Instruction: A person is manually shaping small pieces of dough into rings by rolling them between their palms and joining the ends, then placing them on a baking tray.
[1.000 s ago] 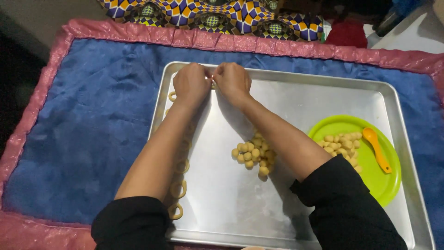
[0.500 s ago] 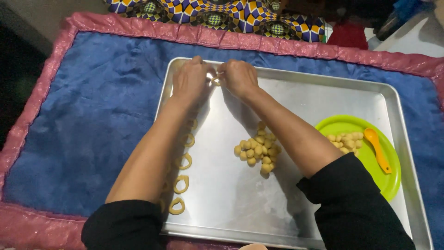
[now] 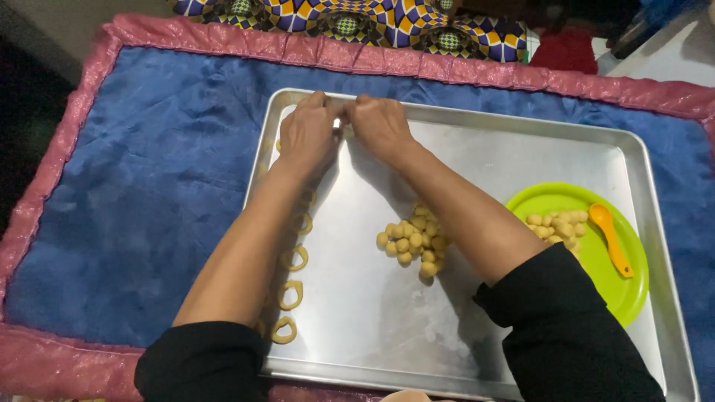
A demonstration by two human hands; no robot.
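Two hands pinch a bit of dough at the top edge of a metal tray.

Compared with a moment ago, the left hand (image 3: 309,134) and right hand (image 3: 381,125) sit in much the same spot in the upper middle of the frame, fingertips together on a small dough piece (image 3: 344,131), mostly hidden. The tray (image 3: 521,156) lies on a blue cloth (image 3: 149,186) with a pink border; patterned fabric shows at the top. About five dough rings (image 3: 290,295) line the tray's left side, some hidden by the arm. One pile of dough balls (image 3: 414,242) sits mid-tray. One green plate (image 3: 622,294) at the right holds more balls and one orange spoon (image 3: 611,238).
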